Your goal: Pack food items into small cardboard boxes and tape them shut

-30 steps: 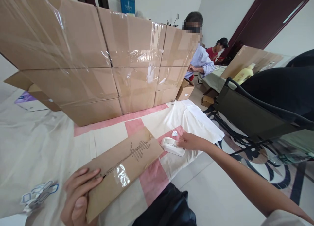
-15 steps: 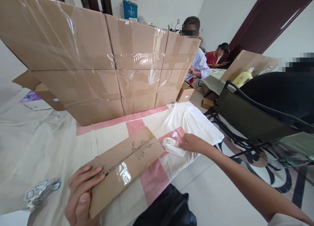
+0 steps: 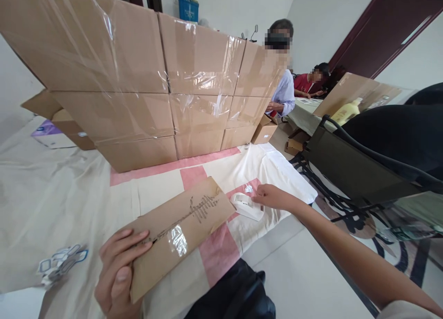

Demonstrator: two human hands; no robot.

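A flat brown cardboard box (image 3: 194, 217) lies slanted in front of me, with dark scribbled pen lines and a shiny strip of clear tape on its face. My left hand (image 3: 119, 268) grips its near left end, fingers over the top and thumb at the edge. Just beyond the box's right end sits a white tape dispenser (image 3: 247, 207) on the cloth. At the dispenser's right side is my right hand (image 3: 272, 196), its fingers pinched together. What lies between those fingertips is too small to make out.
A wall of stacked, taped cartons (image 3: 202, 69) stands behind the box. Loose labels (image 3: 60, 263) lie at left and a crumpled white scrap (image 3: 248, 188) beyond the dispenser. A small open carton (image 3: 264, 130) stands by the stack. Two people sit farther back; a dark folding chair (image 3: 360, 157) is at right.
The whole view has shifted slightly. My left hand still holds the box, and my right hand stays pinched beside the tape dispenser, with barely any movement.
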